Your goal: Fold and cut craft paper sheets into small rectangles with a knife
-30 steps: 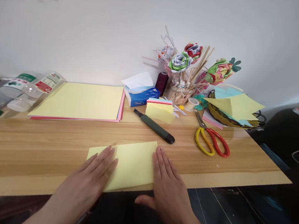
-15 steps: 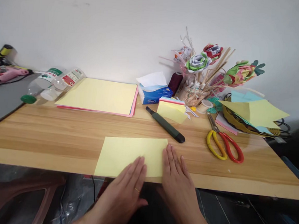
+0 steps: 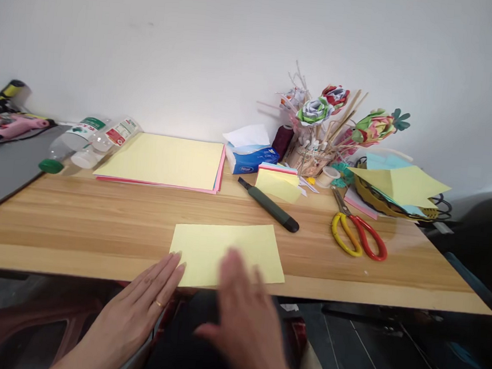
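Note:
A pale yellow sheet of paper (image 3: 210, 250) lies flat near the front edge of the wooden table. My left hand (image 3: 146, 290) rests with straight fingers on the paper's lower left edge; a ring shows on one finger. Over the front middle of the sheet is my right hand (image 3: 246, 305), blurred by motion, fingers stretched forward and thumb out to the side. Whether it presses on the paper or hovers just above, I cannot tell. Neither hand grips anything. Behind the sheet lies a dark green utility knife (image 3: 272, 208), and to the right a pair of scissors (image 3: 360, 234) with yellow and red handles.
A stack of coloured paper (image 3: 166, 160) and plastic bottles (image 3: 75, 138) lie at the back left, near a pink glue gun (image 3: 16, 125). Farther right stand a tissue pack (image 3: 248, 159), small paper squares (image 3: 276, 182), a holder with paper flowers (image 3: 311, 158) and a basket of paper (image 3: 372, 195).
My left hand has moved left to the paper's left edge. My right hand has shifted left from the right edge to over the middle. The sheet has turned slightly.

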`<state>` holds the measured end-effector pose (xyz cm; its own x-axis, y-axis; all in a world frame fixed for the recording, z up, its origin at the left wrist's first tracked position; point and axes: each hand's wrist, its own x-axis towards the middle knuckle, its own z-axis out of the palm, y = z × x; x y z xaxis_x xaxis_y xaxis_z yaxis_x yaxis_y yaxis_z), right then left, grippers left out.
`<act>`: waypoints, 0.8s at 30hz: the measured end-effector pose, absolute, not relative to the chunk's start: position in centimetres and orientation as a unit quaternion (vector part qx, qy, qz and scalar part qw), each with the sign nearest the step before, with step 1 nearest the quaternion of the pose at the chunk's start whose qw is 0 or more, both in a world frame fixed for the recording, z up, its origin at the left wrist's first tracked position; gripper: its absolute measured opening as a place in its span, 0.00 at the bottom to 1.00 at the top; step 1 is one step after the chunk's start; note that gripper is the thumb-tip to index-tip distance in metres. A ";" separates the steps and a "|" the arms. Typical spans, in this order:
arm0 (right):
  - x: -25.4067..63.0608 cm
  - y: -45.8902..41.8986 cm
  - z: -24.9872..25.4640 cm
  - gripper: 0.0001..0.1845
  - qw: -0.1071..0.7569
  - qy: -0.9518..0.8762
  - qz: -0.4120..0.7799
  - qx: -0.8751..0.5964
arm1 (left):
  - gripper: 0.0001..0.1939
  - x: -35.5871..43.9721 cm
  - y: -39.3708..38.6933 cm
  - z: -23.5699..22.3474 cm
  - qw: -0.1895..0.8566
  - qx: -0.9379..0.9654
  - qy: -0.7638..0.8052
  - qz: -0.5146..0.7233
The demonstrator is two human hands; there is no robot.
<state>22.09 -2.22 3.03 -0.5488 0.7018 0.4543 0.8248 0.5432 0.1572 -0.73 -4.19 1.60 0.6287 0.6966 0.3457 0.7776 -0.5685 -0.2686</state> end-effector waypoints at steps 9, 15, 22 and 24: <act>25.3 -2.7 2.8 0.28 0.169 -0.892 -0.121 -0.402 | 0.29 -1.3 -4.1 2.1 0.181 -0.890 -0.412 -0.078; 30.1 -3.1 2.6 0.23 0.207 -0.864 -0.122 -0.443 | 0.27 -1.8 -3.6 2.1 0.194 -0.896 -0.389 -0.095; 32.0 -3.2 2.4 0.25 0.195 -0.852 -0.160 -0.459 | 0.25 -2.4 -3.4 1.2 0.179 -0.883 -0.399 -0.172; 32.2 -3.2 2.7 0.27 0.163 -0.863 -0.180 -0.444 | 0.27 -2.5 -3.2 0.8 0.184 -0.880 -0.393 -0.192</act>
<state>32.19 -3.16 2.66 -0.5534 0.7066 0.4409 0.8240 0.5418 0.1660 -2.50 -3.19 0.84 0.6172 0.6210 0.4831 0.7624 -0.6239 -0.1721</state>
